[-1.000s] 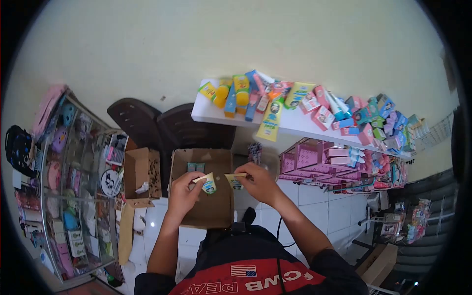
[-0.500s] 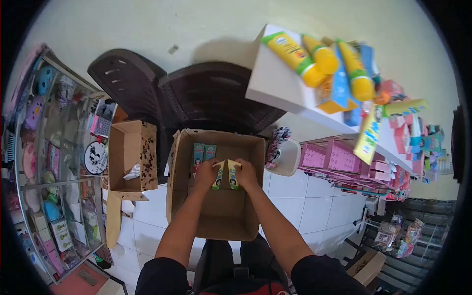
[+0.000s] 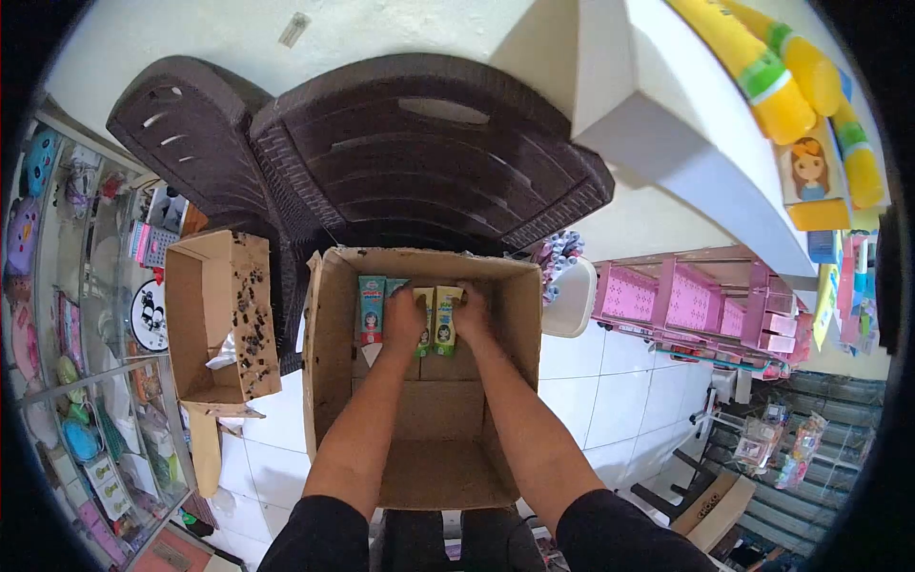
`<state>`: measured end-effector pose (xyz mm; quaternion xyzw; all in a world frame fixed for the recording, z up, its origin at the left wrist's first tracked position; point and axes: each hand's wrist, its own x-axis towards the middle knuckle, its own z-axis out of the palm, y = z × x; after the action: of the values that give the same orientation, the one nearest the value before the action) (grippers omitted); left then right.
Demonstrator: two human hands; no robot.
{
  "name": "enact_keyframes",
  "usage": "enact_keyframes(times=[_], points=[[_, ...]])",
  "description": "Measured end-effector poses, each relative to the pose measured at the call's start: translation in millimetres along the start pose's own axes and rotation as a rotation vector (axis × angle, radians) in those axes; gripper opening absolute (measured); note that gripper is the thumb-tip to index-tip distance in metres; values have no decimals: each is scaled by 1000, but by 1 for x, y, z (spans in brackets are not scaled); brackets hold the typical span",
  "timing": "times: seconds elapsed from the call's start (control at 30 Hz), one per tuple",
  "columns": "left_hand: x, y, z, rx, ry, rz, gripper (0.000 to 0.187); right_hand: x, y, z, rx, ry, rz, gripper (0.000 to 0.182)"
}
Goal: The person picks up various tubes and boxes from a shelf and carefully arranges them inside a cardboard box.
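A large open cardboard box (image 3: 434, 472) stands in the middle, with both my hands inside it. My left hand (image 3: 404, 322) is closed round the upper part of a yellow-green packet (image 3: 423, 329). A second yellow-green packet (image 3: 444, 329) stands beside it, its top edge gripped by my right hand (image 3: 471, 313). Left of them, a teal packet (image 3: 371, 310) lies against the box's far left side, and another teal one is partly hidden behind my left hand.
A smaller cardboard box (image 3: 198, 324) is at the left, near a glass display case (image 3: 100, 315). Dark plastic chairs (image 3: 410, 143) stand behind the large box. A white shelf (image 3: 667, 143) with yellow tubes (image 3: 782, 86) juts in at upper right, above a white bin (image 3: 572, 300).
The view has moved closer to the box and chairs. The two yellow-green packets have moved farther into the box, beside the teal ones, and now stand straighter and closer together.
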<state>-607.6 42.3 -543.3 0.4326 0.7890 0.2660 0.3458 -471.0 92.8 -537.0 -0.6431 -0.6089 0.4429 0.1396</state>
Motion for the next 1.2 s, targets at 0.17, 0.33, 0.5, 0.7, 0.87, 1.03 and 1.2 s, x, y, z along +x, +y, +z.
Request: enact_keyframes(times=[0.17, 0.33, 0.5, 0.7, 0.87, 1.03, 1.2], points=[[-42, 27, -35, 12, 86, 166, 34, -43, -25, -35, 87, -56, 36, 34], [-92, 69, -70, -109, 113, 189, 31, -94, -57, -82, 137, -5, -60, 25], [-143, 141, -113, -148, 76, 234, 27, -153, -103, -148, 176, 60, -178, 24], [-191, 223, -144, -349, 41, 361, 27, -204, -131, -230, 341, 59, -339, 22], [-213, 301, -166, -381, 9, 435, 27, -238, -158, -301, 450, 142, -415, 22], [-197, 354, -144, -635, -67, 531, 31, -252, -191, -378, 277, 362, -488, 22], [-179, 416, -111, -757, -182, 299, 43, -210, -223, -453, 231, 627, -647, 23]])
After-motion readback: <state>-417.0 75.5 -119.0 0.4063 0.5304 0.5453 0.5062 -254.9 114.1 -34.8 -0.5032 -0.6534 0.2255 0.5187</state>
